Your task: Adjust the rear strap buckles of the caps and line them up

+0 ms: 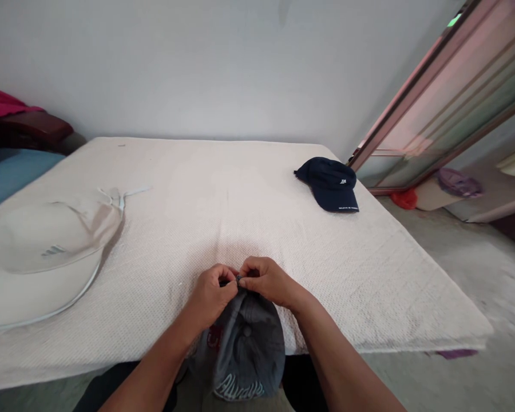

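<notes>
At your left, a cream wide-brimmed sun hat [28,237] with a drawstring lies on the white textured cover [189,177]. Your left hand [214,290] pinches the edge of a dark grey baseball cap [260,326], which hangs at the cover's near edge, its "Always" lettering lowest. Your right hand [266,280] pinches the same edge just beside; your fingers seem to meet on a small strap, though they largely hide it. Farther right, a navy baseball cap [326,174] rests well apart.
</notes>
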Motion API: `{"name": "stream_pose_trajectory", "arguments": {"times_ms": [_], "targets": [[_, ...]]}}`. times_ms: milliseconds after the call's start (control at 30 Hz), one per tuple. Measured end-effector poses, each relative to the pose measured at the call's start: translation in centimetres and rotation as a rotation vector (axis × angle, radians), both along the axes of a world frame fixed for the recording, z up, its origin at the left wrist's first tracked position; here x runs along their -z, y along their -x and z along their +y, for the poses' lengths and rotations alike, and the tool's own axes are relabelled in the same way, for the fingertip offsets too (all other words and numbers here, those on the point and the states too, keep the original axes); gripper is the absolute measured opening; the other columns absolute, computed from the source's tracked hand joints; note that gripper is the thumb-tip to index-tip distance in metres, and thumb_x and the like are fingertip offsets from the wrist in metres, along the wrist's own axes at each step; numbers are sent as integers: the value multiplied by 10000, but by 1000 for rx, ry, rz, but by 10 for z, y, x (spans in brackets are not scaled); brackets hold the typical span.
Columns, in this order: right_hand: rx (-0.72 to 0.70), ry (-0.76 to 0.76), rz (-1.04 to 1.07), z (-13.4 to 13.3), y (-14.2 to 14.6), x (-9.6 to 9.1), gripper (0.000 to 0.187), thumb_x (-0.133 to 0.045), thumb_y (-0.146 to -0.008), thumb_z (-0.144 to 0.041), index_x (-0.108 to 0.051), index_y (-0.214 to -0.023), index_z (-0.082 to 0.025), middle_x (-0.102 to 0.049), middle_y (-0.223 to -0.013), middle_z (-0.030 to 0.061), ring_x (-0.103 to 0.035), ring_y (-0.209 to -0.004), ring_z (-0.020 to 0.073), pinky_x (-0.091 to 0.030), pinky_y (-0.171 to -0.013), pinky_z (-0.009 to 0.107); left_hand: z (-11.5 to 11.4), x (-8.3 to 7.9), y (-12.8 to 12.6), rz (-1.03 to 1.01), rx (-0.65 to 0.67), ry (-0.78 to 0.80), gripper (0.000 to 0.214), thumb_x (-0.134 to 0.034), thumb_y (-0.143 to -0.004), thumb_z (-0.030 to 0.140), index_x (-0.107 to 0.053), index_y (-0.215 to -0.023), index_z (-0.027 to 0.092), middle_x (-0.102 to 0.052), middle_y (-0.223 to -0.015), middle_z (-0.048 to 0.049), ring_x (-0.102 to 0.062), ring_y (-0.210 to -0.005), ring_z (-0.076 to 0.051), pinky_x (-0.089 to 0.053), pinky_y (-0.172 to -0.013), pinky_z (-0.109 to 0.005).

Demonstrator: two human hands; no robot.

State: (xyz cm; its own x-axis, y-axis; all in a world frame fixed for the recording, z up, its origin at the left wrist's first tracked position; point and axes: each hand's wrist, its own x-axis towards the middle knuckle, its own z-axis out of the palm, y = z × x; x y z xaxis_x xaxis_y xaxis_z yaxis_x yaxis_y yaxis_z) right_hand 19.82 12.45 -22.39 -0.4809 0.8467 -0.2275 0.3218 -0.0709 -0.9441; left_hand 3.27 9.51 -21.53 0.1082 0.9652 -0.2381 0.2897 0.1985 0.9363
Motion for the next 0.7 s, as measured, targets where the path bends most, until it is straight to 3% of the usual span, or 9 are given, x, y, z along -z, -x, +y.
{"name": "stream_pose_trajectory", "arguments": {"times_ms": [67,167,267,700], "targets": [[-10,12,53,1,-1,0,35,-606,-715,-141,-580,-735,-155,-523,-669,-14,-444,-618,94,-342,-540,217,0,0,0,-9,4,12,74,-548,-658,165,-524,-591,186,-654,-833,-59,-567,-721,-178,-412,-651,-291],[-67,34,166,1,-6,0,178,-623,-705,-126,-598,-877,-161,-589,-810,11,-516,-731,118,-406,-645,242,0,0,0,-16,36,54,61,-532,-655,172,-512,-598,184,-555,-647,4,-461,-581,-130,-348,-553,-258],[-151,37,200,0,-10,-2,263,-642,-709,-146,-590,-965,-173,-607,-916,25,-545,-827,142,-425,-725,266,0,-1,2,-63,59,108,65,-535,-662,189,-505,-606,179,-489,-612,30,-410,-561,-111,-317,-534,-245],[-147,-206,-79,-2,-6,-10,182,-657,-711,-174,-596,-882,-181,-584,-852,12,-502,-767,141,-380,-655,249,-2,-2,-1,-198,22,165,63,-540,-656,177,-501,-607,185,-518,-640,23,-440,-587,-120,-327,-548,-243]]}}
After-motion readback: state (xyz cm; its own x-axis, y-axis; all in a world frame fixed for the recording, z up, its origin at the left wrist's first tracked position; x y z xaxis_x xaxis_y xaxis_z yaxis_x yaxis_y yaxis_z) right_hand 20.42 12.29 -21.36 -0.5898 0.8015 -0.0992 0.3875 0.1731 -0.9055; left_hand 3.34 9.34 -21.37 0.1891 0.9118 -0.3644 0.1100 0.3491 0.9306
